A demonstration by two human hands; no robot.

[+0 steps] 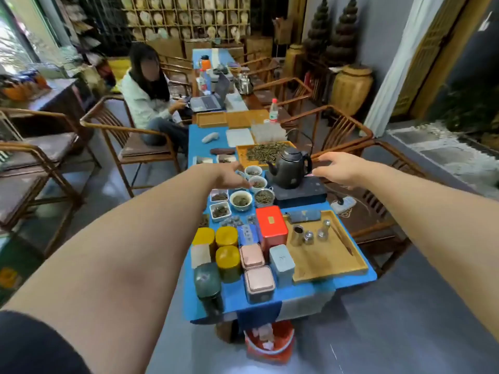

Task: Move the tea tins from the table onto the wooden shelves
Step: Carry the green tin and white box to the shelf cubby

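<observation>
Our left hand (229, 175) and right hand (333, 168) hover empty, each grip spread apart, above the cups (255, 182) and black kettle (290, 167). The tea tins (244, 255) stand clustered at the blue tabletop's (302, 291) near end, well short of both hands, beside a wooden tray (328, 261).

Black kettle (290, 164) on a dark base (302, 194); wooden tray (328, 261) holds 3 metal vessels (309, 234)

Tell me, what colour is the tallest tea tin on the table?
The tallest tea tin is bright red with a small gold label on its lid, seen clearly in the head view.
</observation>
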